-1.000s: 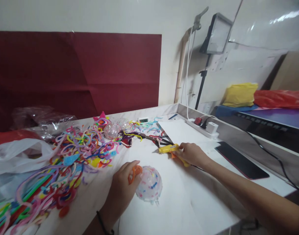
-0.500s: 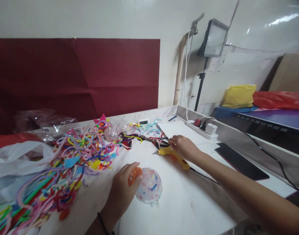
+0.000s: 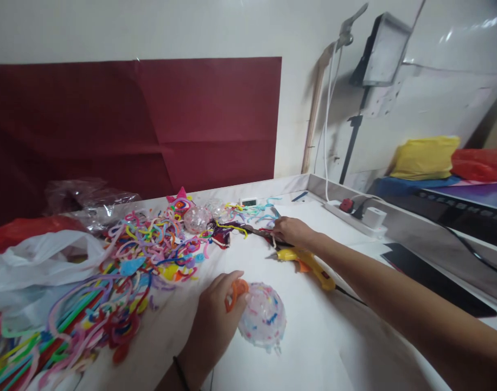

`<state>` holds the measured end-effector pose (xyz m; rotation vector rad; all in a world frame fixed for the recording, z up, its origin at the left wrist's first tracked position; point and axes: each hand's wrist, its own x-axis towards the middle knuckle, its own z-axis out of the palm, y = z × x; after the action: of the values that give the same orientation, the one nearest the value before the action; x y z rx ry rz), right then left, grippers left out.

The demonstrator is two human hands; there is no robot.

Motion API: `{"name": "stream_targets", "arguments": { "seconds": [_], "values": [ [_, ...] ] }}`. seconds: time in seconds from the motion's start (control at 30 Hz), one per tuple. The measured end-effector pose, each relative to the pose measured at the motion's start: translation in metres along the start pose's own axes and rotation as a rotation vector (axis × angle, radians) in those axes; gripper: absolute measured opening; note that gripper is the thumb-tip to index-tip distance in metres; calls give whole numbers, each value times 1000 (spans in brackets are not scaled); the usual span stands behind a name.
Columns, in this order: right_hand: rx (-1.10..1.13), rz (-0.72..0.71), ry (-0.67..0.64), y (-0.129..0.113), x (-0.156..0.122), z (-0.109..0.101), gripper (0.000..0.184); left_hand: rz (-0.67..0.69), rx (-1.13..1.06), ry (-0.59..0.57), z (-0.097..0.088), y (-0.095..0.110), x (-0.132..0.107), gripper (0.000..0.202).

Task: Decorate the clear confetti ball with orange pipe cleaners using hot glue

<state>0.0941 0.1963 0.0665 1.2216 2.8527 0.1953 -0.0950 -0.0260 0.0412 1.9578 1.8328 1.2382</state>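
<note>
Pinching an orange loop (image 3: 236, 289), left hand (image 3: 214, 326) steadies ball (image 3: 263, 321); right hand (image 3: 292, 231) touches scissors (image 3: 257, 232)

Can't see what my right hand (image 3: 291, 231) covers. Left hand (image 3: 216, 320) hides part of the orange loop (image 3: 235, 289). Small display (image 3: 248, 202) unreadable. Pipe cleaners (image 3: 69, 309) run off the left edge.

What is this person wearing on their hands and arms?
No gloves on the left hand or right hand, and no sleeves on the forearms as far as they show. The only thing worn is a thin dark cord around the left wrist. No rings or watch visible.
</note>
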Motion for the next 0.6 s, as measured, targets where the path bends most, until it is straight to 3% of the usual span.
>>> {"name": "stream_targets", "arguments": {
  "seconds": [0.17, 0.33, 0.6],
  "values": [
    [65, 18, 42, 2, 4, -3, 29, -12, -18, -6, -1, 2, 0, 31],
    [231, 124, 183, 2, 4, -15, 29, -13, -13, 8, -2, 1, 1, 30],
    [821, 255, 440, -8, -8, -54, 25, -36, -32, 56, -1, -1, 2, 32]
  ]
}}
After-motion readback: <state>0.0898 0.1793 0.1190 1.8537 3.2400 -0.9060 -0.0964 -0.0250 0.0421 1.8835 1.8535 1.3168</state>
